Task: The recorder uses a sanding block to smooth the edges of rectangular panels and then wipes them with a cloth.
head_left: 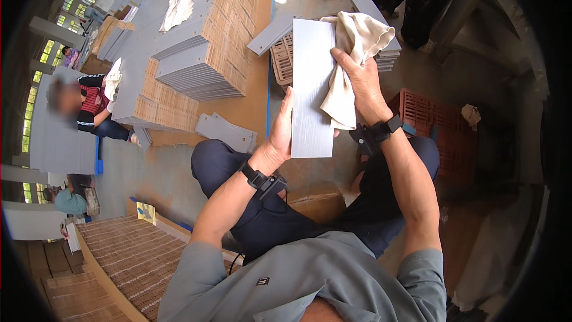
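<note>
A light grey rectangular board (312, 89) with a fine lengthwise grain is held up in front of me, its long side pointing away. My left hand (279, 131) grips its left edge near the close end, thumb along the edge and the other fingers mostly hidden underneath. Bunched in my right hand (362, 83) is a cream cloth (364, 37), which lies over the board's right edge and hangs down beside it. The right thumb presses on the cloth; the other fingers are largely covered.
Tall stacks of grey boards (189, 74) stand left, a second cloth (180, 1) on top. An orange crate (411, 113) sits right; a tan crate (282, 59) and more boards (388, 58) lie ahead. Another person (95, 98) holds a white cloth at far left. Slatted panels (131, 250) lie lower left.
</note>
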Available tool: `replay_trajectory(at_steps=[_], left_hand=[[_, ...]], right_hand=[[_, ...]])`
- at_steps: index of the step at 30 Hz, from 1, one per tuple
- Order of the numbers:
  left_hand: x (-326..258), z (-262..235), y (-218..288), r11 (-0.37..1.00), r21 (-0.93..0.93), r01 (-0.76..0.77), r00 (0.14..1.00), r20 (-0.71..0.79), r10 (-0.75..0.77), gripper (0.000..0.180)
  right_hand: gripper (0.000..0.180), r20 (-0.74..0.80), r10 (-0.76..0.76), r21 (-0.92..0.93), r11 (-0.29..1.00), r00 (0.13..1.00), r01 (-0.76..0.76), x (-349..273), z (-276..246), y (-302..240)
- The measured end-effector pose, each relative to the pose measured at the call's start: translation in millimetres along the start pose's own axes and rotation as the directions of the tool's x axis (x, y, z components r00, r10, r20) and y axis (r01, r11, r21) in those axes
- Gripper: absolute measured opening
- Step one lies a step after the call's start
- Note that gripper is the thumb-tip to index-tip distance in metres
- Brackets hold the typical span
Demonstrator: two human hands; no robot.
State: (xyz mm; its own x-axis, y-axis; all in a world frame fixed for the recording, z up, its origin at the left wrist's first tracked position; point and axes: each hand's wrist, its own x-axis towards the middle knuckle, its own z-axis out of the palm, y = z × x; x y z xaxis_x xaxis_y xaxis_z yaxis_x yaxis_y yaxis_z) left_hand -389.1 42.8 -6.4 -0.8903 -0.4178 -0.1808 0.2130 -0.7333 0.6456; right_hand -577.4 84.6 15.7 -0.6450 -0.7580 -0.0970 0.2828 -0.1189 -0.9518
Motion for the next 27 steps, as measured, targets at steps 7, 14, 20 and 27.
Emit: replay_trajectory(at_steps=[7,14,20,27], left_hand=[[13.4,-10.1,-9.5,0.994,-0.077,0.076,0.990,0.128,-0.066,0.087],[29.6,-40.0,-6.2,0.905,0.337,-0.260,0.934,-0.151,0.325,0.084],[33.8,-54.6,46.3,0.949,-0.059,-0.309,0.950,0.018,0.310,0.092],[18.0,-54.3,58.9,0.919,0.170,-0.356,0.831,-0.393,0.395,0.048]], right_hand=[[0.048,0.297,-0.772,-0.600,0.308,0.563,0.738,45.1,-31.6,-29.1],[0.038,0.740,-0.454,-0.332,0.396,0.497,0.856,-4.3,12.8,8.5],[0.042,0.962,0.139,-0.273,0.520,0.235,0.809,-83.9,-4.9,43.6],[0.033,0.766,0.225,-0.639,0.368,0.602,0.676,-39.4,-58.3,15.4]])
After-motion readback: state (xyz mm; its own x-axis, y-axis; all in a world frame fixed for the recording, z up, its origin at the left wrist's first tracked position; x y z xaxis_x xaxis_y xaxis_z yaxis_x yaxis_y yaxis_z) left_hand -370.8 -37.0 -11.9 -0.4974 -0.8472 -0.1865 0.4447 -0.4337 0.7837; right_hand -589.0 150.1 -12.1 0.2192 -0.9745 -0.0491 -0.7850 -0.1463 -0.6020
